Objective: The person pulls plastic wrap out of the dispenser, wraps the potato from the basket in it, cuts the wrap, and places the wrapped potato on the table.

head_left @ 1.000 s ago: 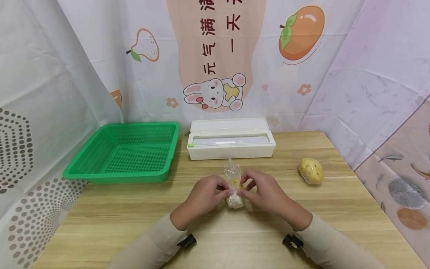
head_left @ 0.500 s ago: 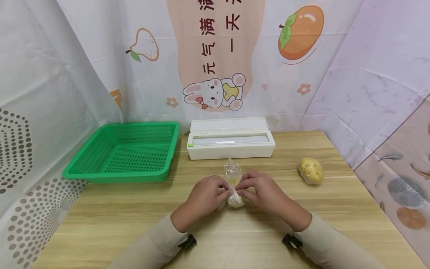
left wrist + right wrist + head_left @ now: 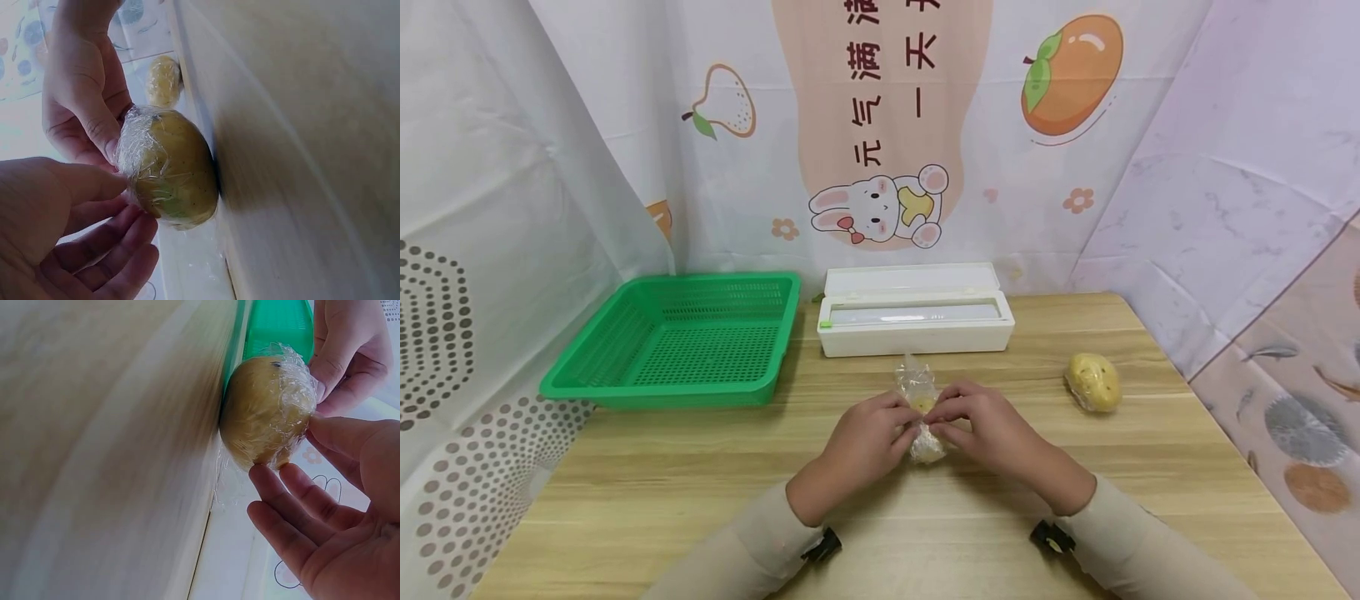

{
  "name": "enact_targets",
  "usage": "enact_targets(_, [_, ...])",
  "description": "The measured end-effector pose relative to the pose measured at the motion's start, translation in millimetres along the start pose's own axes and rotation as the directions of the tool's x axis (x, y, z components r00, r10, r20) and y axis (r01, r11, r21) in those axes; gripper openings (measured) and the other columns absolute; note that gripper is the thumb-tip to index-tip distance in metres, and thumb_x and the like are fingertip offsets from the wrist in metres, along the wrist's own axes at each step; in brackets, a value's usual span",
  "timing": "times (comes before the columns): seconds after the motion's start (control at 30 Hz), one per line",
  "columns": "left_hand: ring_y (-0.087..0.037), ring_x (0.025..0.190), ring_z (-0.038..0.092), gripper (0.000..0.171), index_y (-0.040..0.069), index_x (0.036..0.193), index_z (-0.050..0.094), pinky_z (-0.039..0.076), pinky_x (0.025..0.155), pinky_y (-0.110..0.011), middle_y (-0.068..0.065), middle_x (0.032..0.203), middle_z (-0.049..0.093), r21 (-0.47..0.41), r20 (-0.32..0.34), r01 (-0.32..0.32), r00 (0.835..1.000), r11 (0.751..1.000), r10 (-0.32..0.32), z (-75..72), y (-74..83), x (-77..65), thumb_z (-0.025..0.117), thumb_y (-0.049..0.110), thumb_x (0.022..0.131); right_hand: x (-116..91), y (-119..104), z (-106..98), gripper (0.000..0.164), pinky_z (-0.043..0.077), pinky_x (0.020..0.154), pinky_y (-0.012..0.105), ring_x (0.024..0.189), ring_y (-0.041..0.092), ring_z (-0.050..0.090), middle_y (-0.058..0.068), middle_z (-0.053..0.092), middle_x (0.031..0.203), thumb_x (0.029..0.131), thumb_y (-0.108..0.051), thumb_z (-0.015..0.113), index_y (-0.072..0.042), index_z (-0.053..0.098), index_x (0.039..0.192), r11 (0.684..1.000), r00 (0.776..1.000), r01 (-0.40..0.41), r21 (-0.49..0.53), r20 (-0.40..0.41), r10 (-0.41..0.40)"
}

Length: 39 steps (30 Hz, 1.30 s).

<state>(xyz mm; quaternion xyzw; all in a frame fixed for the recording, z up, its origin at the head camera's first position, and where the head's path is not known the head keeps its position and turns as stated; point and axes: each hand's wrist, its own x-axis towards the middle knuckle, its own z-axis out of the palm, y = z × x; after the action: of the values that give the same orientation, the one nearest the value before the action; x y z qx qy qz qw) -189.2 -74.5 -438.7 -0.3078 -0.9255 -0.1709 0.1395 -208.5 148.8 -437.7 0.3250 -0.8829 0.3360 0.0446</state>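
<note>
A potato [image 3: 184, 162] in clear cling film [image 3: 915, 379] rests on the table between both hands. The film is bunched over its upper side, and a loose flap spreads towards the back. From the left, my left hand [image 3: 865, 435] pinches the film on top with thumb and forefinger. My right hand [image 3: 992, 432] pinches it from the opposite side, the fingertips of both hands nearly meeting. Two of the right fingers touch the potato's far side in the right wrist view. In the head view, the hands hide much of the potato.
A second film-wrapped potato [image 3: 1093, 382] lies to the right. Behind the hands stands a white cling film dispenser [image 3: 916, 340] with its lid raised and a roll inside. A green plastic basket [image 3: 655, 392] sits at the back left. Printed cloth [image 3: 722, 208] hangs behind the wooden table [image 3: 700, 475].
My left hand has shifted slightly inward over the potato, its fingers now closer to the right hand's. The film flap has tilted a little to the left. The right hand has barely moved.
</note>
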Motion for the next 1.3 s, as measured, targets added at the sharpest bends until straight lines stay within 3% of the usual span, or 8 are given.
enact_targets(0.3, [-0.008,0.084,0.057,0.025,0.013,0.112,0.081,0.053,0.075,-0.024,0.004,0.101,0.065,0.011,0.055,-0.026,0.998,1.0,0.025,-2.6,2.6,-2.2,0.069,0.029,0.099,0,2,0,0.014,0.059,0.075,0.038,0.088,0.011,0.065,-0.013,0.064,0.104,0.092,-0.018,0.08,-0.027,0.083,0.103,1.0,1.0,-0.01,0.022,0.014,0.01])
enact_targets(0.47, [-0.009,0.087,0.057,0.031,0.013,0.115,0.08,0.053,0.078,-0.026,0.004,0.103,0.064,0.024,0.079,-0.038,0.996,0.999,0.036,-3.1,3.2,-2.3,0.072,0.037,0.098,-1,3,-1,0.015,0.058,0.076,0.038,0.089,0.014,0.065,-0.013,0.064,0.103,0.092,-0.019,0.081,-0.028,0.083,0.103,0.999,1.0,-0.024,0.027,0.02,0.023])
enact_targets(0.6, [-0.009,0.087,0.065,0.026,0.014,0.108,0.081,0.056,0.078,-0.027,0.005,0.1,0.07,0.006,0.043,-0.025,0.999,1.0,0.024,-2.6,3.3,-2.0,0.078,0.035,0.093,-2,4,-1,0.016,0.057,0.075,0.038,0.089,0.016,0.066,-0.011,0.064,0.103,0.09,-0.017,0.082,-0.026,0.083,0.103,1.0,1.0,-0.005,0.022,0.013,0.005])
enact_targets(0.73, [-0.01,0.085,0.069,0.02,0.016,0.1,0.08,0.058,0.077,-0.029,0.005,0.097,0.072,0.031,0.01,-0.061,0.998,0.998,0.061,-3.6,3.0,-2.4,0.082,0.033,0.09,-2,4,-1,0.016,0.057,0.076,0.038,0.09,0.016,0.066,-0.01,0.064,0.103,0.089,-0.017,0.083,-0.026,0.083,0.102,1.0,1.0,0.007,0.016,0.01,-0.007])
enact_targets(0.97, [-0.01,0.092,0.063,0.035,0.017,0.104,0.076,0.056,0.08,-0.025,0.005,0.107,0.066,0.044,0.079,-0.116,0.991,0.992,0.112,-5.9,-1.6,-3.9,0.093,0.027,0.076,-1,4,-2,0.016,0.058,0.075,0.038,0.09,0.016,0.065,-0.008,0.066,0.103,0.089,-0.015,0.083,-0.024,0.083,0.102,1.0,1.0,-0.002,0.024,0.017,0.002])
enact_targets(1.1, [-0.011,0.092,0.061,0.033,0.018,0.098,0.069,0.055,0.081,-0.027,0.005,0.105,0.064,0.036,0.073,-0.108,0.992,0.993,0.106,-3.7,-4.2,-3.6,0.093,0.026,0.077,-1,2,-3,0.023,0.057,0.08,0.035,0.093,0.011,0.064,-0.01,0.064,0.106,0.083,-0.024,0.089,-0.025,0.083,0.105,1.0,0.999,0.014,-0.013,0.036,-0.013])
enact_targets(1.3, [-0.009,0.093,0.062,0.033,0.019,0.098,0.07,0.056,0.082,-0.028,0.007,0.105,0.064,0.023,0.064,-0.076,0.995,0.997,0.075,-0.6,-7.2,-3.2,0.093,0.032,0.078,0,2,-2,0.038,0.056,0.083,0.029,0.095,0.006,0.062,-0.012,0.064,0.108,0.072,-0.03,0.096,-0.026,0.082,0.108,0.996,0.998,0.055,-0.073,0.043,-0.052])
